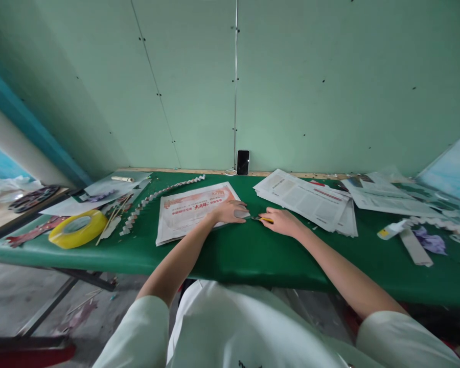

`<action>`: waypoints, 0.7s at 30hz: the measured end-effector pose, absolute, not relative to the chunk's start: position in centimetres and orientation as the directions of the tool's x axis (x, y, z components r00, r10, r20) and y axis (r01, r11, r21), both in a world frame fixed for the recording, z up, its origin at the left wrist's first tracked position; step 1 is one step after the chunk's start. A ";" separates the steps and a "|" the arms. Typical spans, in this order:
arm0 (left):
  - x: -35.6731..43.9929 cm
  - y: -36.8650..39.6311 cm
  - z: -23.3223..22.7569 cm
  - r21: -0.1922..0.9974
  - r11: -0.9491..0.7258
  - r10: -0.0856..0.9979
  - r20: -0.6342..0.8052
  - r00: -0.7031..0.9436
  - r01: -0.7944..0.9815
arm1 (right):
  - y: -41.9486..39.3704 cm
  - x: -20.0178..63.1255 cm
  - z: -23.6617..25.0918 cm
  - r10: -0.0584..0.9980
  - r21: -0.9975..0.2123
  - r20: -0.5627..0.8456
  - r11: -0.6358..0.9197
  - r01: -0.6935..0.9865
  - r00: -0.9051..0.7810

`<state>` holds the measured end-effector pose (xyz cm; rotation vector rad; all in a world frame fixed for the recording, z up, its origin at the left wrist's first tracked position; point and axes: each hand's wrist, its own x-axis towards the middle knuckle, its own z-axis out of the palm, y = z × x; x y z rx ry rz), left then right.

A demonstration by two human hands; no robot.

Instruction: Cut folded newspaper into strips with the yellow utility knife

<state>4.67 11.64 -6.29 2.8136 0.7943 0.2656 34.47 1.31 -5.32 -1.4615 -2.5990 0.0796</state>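
Observation:
My left hand (230, 210) lies flat with its fingers stretched over the right edge of a folded newspaper (186, 207) with red print, in the middle of the green table. My right hand (285, 223) is closed around a small yellow-handled utility knife (267, 220). The knife's metal tip points left, at a short distance from my left fingertips. Right of the knife, beyond my right hand, lies a stack of newspaper sheets (302, 197).
A black-screened phone (243, 162) leans on the green wall. Left are a folded-paper chain (149, 199), a yellow tape roll (77, 229) and thin sticks (113, 220). Right are a glue bottle (391, 230), a pale strip (416, 247), crumpled purple paper (430, 240) and more sheets (387, 197).

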 end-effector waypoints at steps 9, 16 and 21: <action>4.6 11.1 -7.0 0.302 -0.818 0.557 0.205 0.805 0.489 | 1.6 35.0 -5.2 0.861 -0.205 0.122 0.508 0.837 -0.493; 4.2 11.2 -7.8 0.240 -0.864 0.496 0.250 0.832 0.443 | 0.9 32.6 -5.6 0.753 -0.111 0.134 0.658 0.745 -0.645; 4.1 11.6 -8.2 0.217 -0.878 0.471 0.240 0.849 0.426 | 1.1 31.5 -5.5 0.759 -0.119 0.099 0.651 0.750 -0.643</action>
